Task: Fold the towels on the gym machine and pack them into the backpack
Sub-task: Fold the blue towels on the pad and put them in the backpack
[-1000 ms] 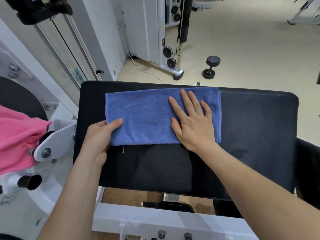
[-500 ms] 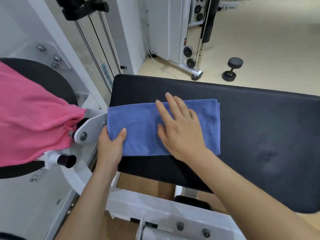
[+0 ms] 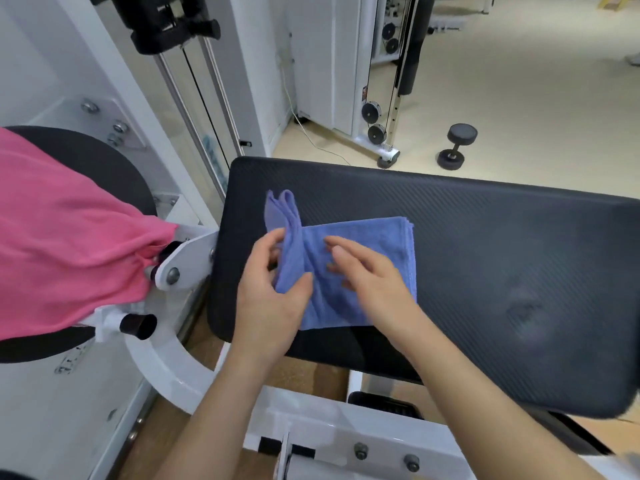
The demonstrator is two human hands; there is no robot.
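Fingers (image 3: 269,247) of the left hand (image 3: 266,303) are being curled round the raised left end of the blue towel (image 3: 381,244), centre frame. The right hand (image 3: 375,284) is being pressed flat, fingers straight, on the towel's middle, which is being supported by the black pad (image 3: 502,244).

Has drawn the left end of the blue towel (image 3: 388,237) up off the black pad (image 3: 502,265), bunched and standing in folds, pinched in the left hand (image 3: 270,296) rather than held flat at the edge. Has eased the right hand (image 3: 377,285) from its flat press, fingers now loosely bent and blurred over the towel's middle.
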